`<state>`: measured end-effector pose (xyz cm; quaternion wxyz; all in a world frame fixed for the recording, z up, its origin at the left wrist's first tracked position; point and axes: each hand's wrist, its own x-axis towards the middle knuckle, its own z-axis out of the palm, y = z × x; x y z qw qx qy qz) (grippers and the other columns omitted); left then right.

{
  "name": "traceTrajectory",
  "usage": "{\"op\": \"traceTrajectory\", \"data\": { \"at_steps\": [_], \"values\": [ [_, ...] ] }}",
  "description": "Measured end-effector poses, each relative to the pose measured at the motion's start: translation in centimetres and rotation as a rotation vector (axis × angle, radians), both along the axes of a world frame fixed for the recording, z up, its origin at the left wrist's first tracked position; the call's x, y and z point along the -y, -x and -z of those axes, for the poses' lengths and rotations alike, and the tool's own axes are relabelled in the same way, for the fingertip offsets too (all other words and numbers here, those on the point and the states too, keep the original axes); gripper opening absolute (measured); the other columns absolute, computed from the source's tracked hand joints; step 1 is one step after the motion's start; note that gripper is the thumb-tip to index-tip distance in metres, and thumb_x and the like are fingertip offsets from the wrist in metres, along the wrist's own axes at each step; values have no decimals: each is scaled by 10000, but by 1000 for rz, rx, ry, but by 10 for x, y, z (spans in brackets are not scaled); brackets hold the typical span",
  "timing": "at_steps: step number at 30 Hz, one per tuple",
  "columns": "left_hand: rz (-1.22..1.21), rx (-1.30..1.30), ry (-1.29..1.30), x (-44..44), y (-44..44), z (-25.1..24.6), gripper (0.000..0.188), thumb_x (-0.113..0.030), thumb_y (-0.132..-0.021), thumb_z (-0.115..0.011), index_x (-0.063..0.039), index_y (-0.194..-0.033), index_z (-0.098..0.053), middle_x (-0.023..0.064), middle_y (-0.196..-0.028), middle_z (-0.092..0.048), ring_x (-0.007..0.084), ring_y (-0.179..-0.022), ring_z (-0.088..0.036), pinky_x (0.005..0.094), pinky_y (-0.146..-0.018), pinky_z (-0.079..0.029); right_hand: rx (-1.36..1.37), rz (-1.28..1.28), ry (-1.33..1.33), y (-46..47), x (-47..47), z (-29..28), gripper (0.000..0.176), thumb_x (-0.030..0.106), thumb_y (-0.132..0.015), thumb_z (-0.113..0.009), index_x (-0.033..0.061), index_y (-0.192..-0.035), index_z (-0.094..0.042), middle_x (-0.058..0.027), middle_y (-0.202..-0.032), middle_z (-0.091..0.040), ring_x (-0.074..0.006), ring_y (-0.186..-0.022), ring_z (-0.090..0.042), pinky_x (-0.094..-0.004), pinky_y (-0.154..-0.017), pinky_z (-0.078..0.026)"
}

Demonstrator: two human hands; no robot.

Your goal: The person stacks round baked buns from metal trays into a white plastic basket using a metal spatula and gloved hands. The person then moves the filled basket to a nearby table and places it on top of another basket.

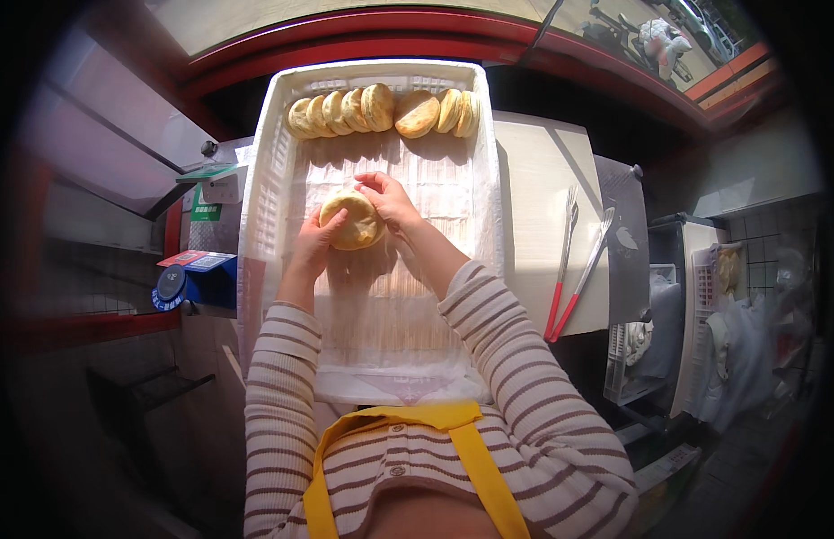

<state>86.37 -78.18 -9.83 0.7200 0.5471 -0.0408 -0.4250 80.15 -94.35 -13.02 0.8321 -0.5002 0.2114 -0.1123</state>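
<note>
A round, pale-gold flatbread [355, 226] is held tilted towards me above the crate. My left hand [317, 237] grips it at the left, thumb across its face and the other fingers out of sight behind it. At the upper right edge of the bread is my right hand [388, 200], its thumb and fingertips by the far rim; whether it grips is not plain. Below lies a white plastic crate [494, 222] lined with a slatted mat [363, 337] and thin translucent sheeting. Along its far wall several flatbreads [332, 113] lean on edge, with one broader face [417, 114] turned up.
Red-handled metal tongs [578, 269] with forked tips rest on a cream board [535, 195] right of the crate. On the left stand a blue round device [171, 283] and a green printed sign [206, 202]. A red window frame [363, 34] runs along the far side.
</note>
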Motion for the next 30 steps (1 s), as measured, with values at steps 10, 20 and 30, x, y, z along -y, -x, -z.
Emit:
{"op": "traceTrajectory", "data": {
  "at_steps": [10, 20, 30],
  "values": [
    [-420, 372, -41, 47, -62, -4, 448, -70, -802, -735, -39, -1211, -552, 80, -1091, -635, 165, -972, -620, 299, -842, -504, -407, 625, 7, -50, 97, 5, 616, 292, -836, -735, -39, -1273, -454, -175, -1293, -519, -245, -1173, -501, -394, -999, -382],
    [-896, 909, -589, 83, -107, 35, 507, -113, -751, -719, -54, -1228, -560, 157, -1278, -509, 330, -1221, -445, 464, -1062, -313, -532, 514, 1142, -113, 64, 1, 926, 415, -681, -802, 152, -1440, -341, -169, -1403, -391, -358, -1290, -366, -433, -1062, -324],
    [-382, 491, 302, 145, -139, -25, 398, -84, -825, -706, -13, -1192, -569, 60, -1075, -648, 143, -967, -610, 262, -861, -490, -215, 281, 1083, -124, 110, 16, 823, 415, -864, -624, 52, -1490, -232, -211, -1486, -299, -347, -1367, -317, -430, -1131, -263]
  ]
}}
